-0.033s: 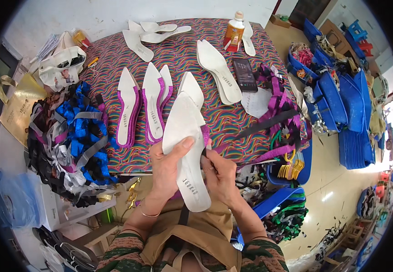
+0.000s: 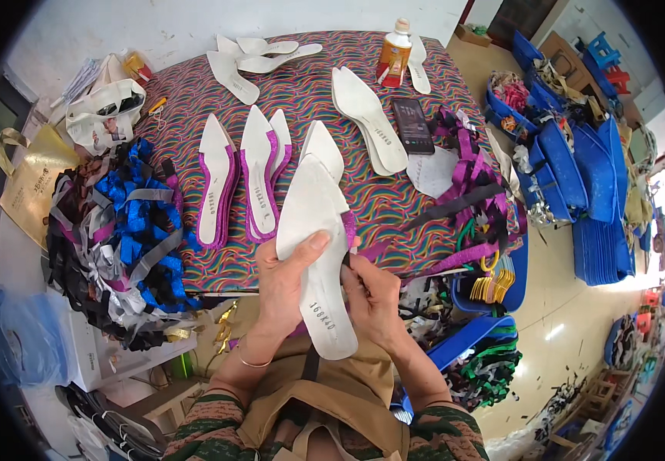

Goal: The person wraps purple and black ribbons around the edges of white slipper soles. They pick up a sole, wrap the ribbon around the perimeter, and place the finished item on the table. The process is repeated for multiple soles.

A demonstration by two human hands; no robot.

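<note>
In front of my body my left hand [image 2: 280,292] grips a white pointed shoe insole [image 2: 308,200], its thumb pressed flat on the upper face. A purple glitter strip [image 2: 350,229] shows along the insole's right edge. My right hand [image 2: 375,300] pinches at that same edge, with the strip's dark end near its fingertips; the exact grip is partly hidden. Just beyond lies another white insole [image 2: 325,150]. To the left are two stacks of insoles edged in purple glitter, the outer stack [image 2: 211,184] and the inner stack [image 2: 259,180].
Plain insoles [image 2: 367,119], a phone [image 2: 412,127] and a bottle [image 2: 395,58] occupy the patterned table's right half. Purple and black strips [image 2: 471,177] hang off its right edge. Blue and black strips [image 2: 137,238] pile up at left. Blue bins [image 2: 597,184] stand on the floor at right.
The loose dark strip at the table's right has shifted slightly to the right, and a short purple strip end beside my right hand shows more. Both hands stay nearly in place.
</note>
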